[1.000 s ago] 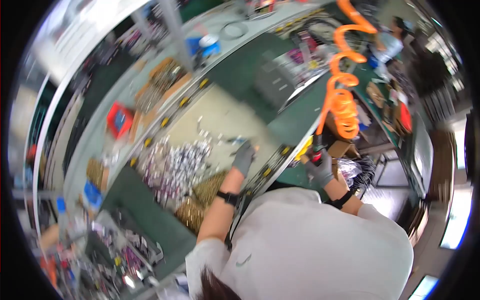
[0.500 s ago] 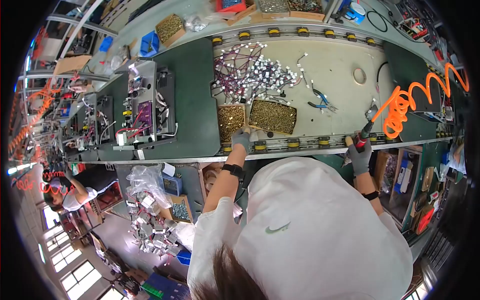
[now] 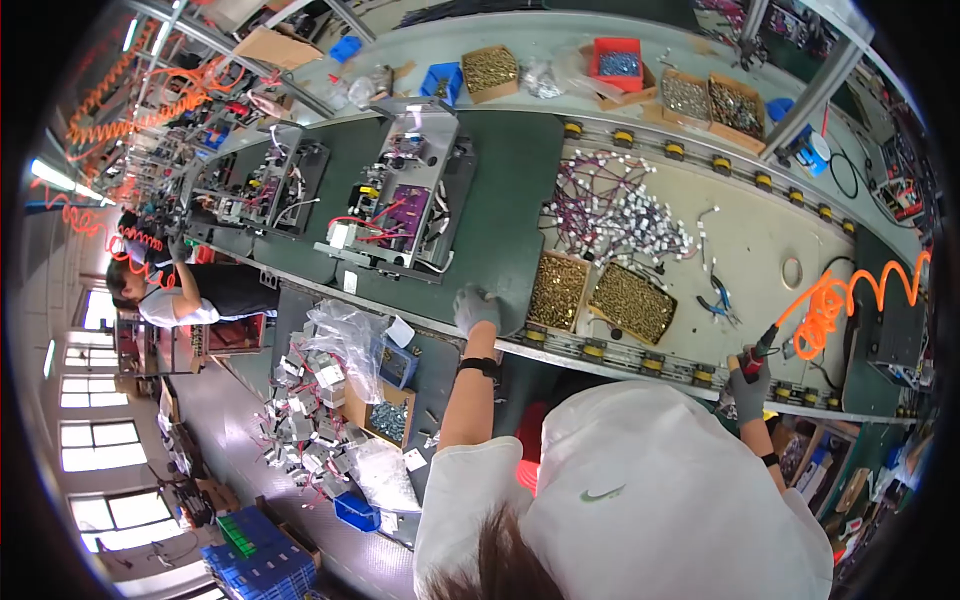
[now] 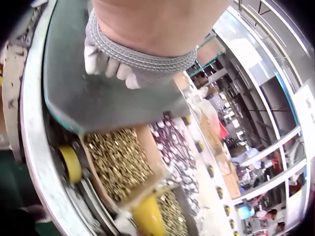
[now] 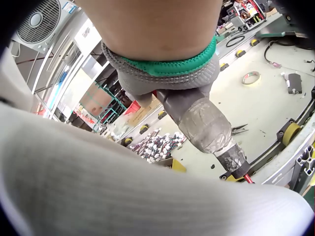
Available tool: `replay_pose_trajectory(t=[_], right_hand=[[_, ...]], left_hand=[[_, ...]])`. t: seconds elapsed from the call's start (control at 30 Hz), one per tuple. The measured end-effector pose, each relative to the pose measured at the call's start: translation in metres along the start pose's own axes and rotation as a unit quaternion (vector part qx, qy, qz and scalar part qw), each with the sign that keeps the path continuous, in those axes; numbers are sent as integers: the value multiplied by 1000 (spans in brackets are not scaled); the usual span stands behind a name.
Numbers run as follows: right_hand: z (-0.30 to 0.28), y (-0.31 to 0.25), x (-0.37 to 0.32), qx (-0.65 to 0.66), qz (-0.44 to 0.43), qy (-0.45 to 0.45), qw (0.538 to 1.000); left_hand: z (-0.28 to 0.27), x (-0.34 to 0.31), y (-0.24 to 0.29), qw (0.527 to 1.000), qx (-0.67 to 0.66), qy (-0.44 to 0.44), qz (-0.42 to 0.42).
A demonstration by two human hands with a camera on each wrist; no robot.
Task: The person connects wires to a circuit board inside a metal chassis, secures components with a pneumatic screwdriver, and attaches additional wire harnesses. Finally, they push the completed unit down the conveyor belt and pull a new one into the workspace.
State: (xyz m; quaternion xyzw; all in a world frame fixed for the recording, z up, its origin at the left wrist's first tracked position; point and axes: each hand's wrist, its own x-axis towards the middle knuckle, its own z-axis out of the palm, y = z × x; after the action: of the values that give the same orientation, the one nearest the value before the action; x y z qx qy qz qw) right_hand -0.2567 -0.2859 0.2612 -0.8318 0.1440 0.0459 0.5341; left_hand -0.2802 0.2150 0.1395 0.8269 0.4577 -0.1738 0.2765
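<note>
My gloved left hand (image 3: 476, 308) rests on the near edge of a green board (image 3: 510, 200), its fingers (image 4: 112, 68) over the board's surface in the left wrist view. On that board stands a metal chassis (image 3: 412, 150) with a purple circuit board and red wires. My gloved right hand (image 3: 748, 388) grips an air screwdriver (image 5: 204, 125) wrapped in tape, with a red bit at its tip. An orange coiled hose (image 3: 825, 318) runs from the tool. Beside the left hand's board are two boxes of brass-coloured screws (image 3: 632, 303).
A pile of white-plugged cables (image 3: 620, 205) lies behind the boxes. Blue-handled pliers (image 3: 718, 300) and a tape roll (image 3: 791, 272) are to the right. Rollers (image 3: 592, 350) line the near edge. Another person (image 3: 165, 300) is at far left.
The head view has swung left along the line. My left hand has moved from the screw boxes to the green board's edge. The right hand still holds the air screwdriver.
</note>
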Motion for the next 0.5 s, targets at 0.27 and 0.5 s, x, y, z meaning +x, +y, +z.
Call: replay_pose_trajectory(t=[0.27, 0.5], right_hand=[[28, -24, 6, -4, -21, -42, 999], [53, -39, 8, -36, -11, -66, 997]], left_hand=[[-20, 26, -24, 979, 183, -95, 0], [-29, -4, 1, 977, 183, -107, 19]])
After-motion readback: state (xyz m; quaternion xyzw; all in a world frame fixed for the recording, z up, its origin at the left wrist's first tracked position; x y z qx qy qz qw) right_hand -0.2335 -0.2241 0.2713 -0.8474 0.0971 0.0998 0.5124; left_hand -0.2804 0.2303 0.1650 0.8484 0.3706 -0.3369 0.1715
